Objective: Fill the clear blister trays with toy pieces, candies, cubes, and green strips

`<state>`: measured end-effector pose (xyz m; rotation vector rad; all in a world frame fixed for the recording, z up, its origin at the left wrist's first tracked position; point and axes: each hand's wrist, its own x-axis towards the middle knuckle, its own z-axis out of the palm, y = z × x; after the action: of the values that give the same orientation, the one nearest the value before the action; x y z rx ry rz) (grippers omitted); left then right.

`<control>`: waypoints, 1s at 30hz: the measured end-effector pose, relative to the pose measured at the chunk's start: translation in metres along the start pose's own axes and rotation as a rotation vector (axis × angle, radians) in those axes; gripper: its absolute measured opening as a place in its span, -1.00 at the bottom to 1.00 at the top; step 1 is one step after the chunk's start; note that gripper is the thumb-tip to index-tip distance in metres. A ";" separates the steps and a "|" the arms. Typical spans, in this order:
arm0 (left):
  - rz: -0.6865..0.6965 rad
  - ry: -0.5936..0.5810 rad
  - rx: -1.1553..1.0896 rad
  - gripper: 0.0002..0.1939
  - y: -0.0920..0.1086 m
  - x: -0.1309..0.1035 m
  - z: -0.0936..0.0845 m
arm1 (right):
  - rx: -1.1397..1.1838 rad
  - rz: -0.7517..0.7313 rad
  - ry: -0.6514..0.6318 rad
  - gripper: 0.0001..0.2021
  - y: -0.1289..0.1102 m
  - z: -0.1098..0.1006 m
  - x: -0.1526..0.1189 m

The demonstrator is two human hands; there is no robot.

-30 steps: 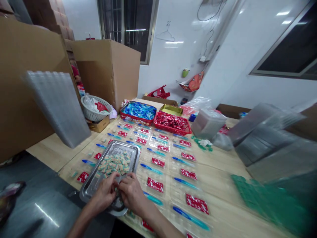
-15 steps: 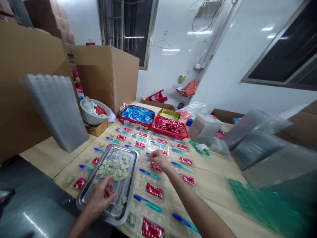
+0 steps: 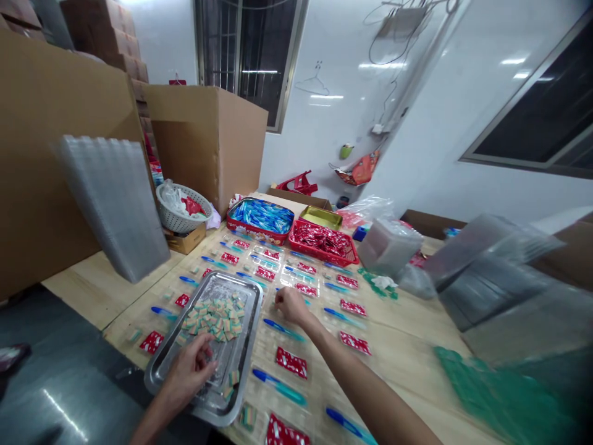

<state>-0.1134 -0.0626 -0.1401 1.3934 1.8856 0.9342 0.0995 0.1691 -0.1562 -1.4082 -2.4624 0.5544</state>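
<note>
My left hand [image 3: 192,366] hovers over the near-left part of a metal tray [image 3: 252,346]. Its fingers are loosely curled and the thumb stands apart, with nothing visible between them. Small striped blocks in green and orange, like erasers [image 3: 220,318], lie heaped in the tray. Beyond the tray's right side my right hand [image 3: 291,305] is closed in a pinch, low over the clear plastic packs; whatever its fingertips hold is hidden. Rows of these packs bear blue pens [image 3: 280,386] and red polka-dot packets [image 3: 291,363]. One pack near me also has a striped block [image 3: 248,415].
Behind the rows stand a tin of blue pens [image 3: 262,216] and a red basket [image 3: 324,250] of dotted packets. Stacked clear plastic trays [image 3: 115,204] lean at left; more plastic stacks [image 3: 491,278] stand at right. Large cardboard boxes [image 3: 185,136] rise behind.
The view has shifted slightly, so everything sits a little further right. My right hand has dipped slightly toward the packs, its fingers turned down. My left hand stays over the tray.
</note>
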 end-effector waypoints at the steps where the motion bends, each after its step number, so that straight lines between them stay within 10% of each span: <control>1: 0.000 0.001 -0.001 -0.58 -0.001 0.000 0.000 | -0.039 -0.018 0.011 -0.83 -0.003 0.000 -0.002; 16: 0.122 -0.091 0.308 -0.86 0.029 -0.012 0.006 | -0.166 -0.067 0.041 -0.77 -0.013 -0.003 -0.020; 23: 0.107 -0.177 0.529 -0.93 0.026 -0.021 0.015 | 0.246 -0.333 -0.129 -0.87 -0.074 0.006 -0.076; 30: 0.085 -0.146 0.532 -0.87 0.016 -0.024 0.024 | 0.066 -0.406 -0.144 -0.93 -0.113 0.031 -0.115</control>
<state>-0.0793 -0.0778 -0.1394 1.8002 2.0593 0.3568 0.0581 0.0118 -0.1373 -0.8323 -2.7097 0.6528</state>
